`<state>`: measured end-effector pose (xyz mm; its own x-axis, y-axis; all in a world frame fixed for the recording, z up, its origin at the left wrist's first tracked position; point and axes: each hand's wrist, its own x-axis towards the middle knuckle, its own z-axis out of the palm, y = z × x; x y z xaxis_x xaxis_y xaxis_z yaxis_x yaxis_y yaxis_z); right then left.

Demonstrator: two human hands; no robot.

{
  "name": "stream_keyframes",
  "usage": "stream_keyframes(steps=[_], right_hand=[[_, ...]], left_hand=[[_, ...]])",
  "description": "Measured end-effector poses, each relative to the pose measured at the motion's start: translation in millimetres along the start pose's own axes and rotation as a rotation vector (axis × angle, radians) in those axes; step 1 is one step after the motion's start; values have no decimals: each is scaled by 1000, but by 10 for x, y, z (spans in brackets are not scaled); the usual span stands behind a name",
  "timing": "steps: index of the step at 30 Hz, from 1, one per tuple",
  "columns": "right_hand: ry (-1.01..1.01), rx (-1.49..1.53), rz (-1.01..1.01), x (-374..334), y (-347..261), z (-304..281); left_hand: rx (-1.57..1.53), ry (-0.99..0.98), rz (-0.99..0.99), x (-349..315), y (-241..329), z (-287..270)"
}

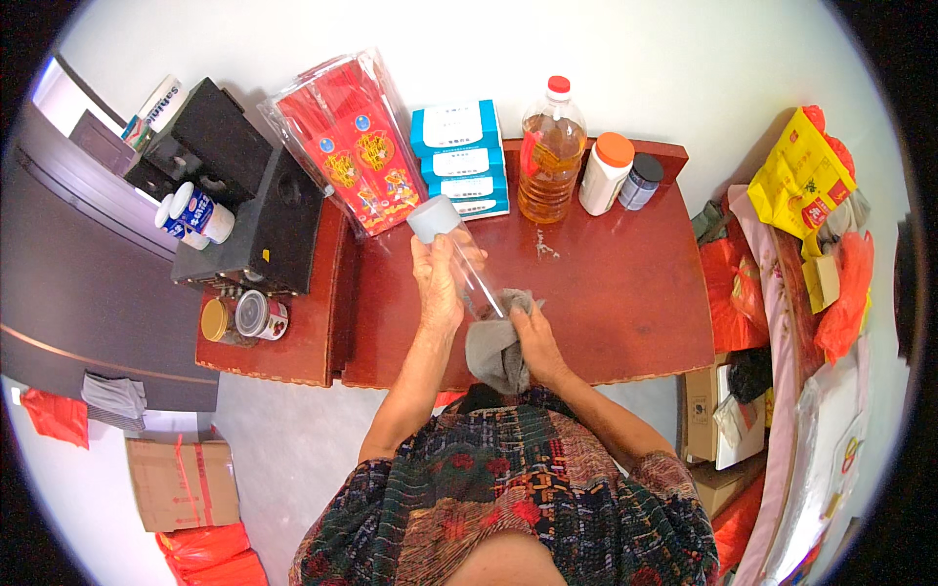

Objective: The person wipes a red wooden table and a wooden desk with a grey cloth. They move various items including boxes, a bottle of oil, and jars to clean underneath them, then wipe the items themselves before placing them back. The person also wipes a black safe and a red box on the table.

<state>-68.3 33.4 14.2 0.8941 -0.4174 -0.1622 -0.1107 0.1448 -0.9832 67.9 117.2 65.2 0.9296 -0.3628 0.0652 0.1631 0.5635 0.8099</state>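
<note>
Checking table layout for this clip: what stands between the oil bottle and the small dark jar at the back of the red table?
In the head view, a white bottle with an orange cap stands between the oil bottle and the small dark jar.

Left forearm: bare, rises from the lower middle of the frame toward the centre, leaning slightly right.
Left hand (437, 283): centre of the frame, raised, fingers curled closed in a grip, back of the hand toward the camera.
Right forearm: bare, enters from the lower right and angles up and left.
Right hand (536, 342): just below and right of the left hand, fingers closed in a clutch, thumb side up.
Spacing: hands close together, not touching.
</note>
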Motion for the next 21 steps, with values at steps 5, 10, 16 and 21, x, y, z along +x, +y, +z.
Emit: stream_keyframes(steps=[5,10,16,21], right_hand=[[-133,706,224,-103,-342,160],[60,490,2,52,-239,119],[93,-14,-223,91,-444,46],[70,-262,-234,28,-335,-37]], left_hand=[[-127,-3,46,-11,-55,139],[-37,82,7,-73,150,329],[140,153,61,-140,237,352],[86,136,212,-76,76,139]])
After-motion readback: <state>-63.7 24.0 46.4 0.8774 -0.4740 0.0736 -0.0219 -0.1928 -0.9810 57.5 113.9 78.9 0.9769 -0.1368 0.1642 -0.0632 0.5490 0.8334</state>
